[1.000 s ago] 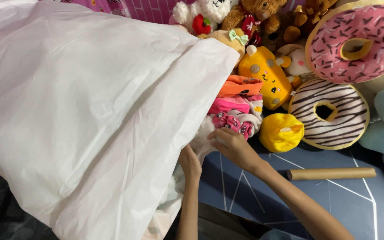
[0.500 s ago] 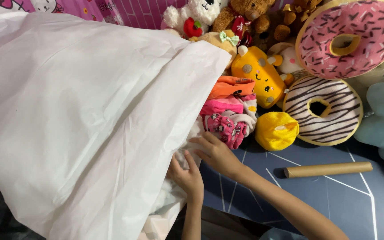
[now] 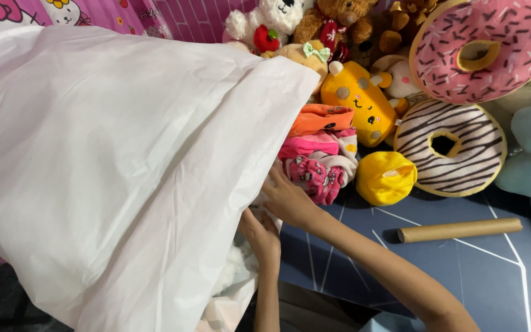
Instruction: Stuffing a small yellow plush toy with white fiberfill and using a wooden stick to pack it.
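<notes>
A big white pillow in a white cover (image 3: 118, 166) fills the left and middle of the view. Both my hands are at its open lower edge. My left hand (image 3: 260, 235) reaches under the cover's rim, where white stuffing (image 3: 235, 270) shows, its fingers hidden by the fabric. My right hand (image 3: 287, 200) presses on the cover's edge just above it, fingers curled into the cloth. A pile of folded pink and orange clothes (image 3: 318, 150) lies right beside my right hand.
Plush toys crowd the back right: a yellow plush (image 3: 361, 101), a small yellow ball plush (image 3: 385, 178), a striped donut cushion (image 3: 450, 147), a pink sprinkled donut cushion (image 3: 483, 49), teddy bears (image 3: 333, 21). A cardboard tube (image 3: 459, 229) lies on the dark blue mat (image 3: 462, 283).
The pillow has shifted left and up in view. My left hand has pushed further under the cover's edge, and my right hand has slid down along the rim towards it.
</notes>
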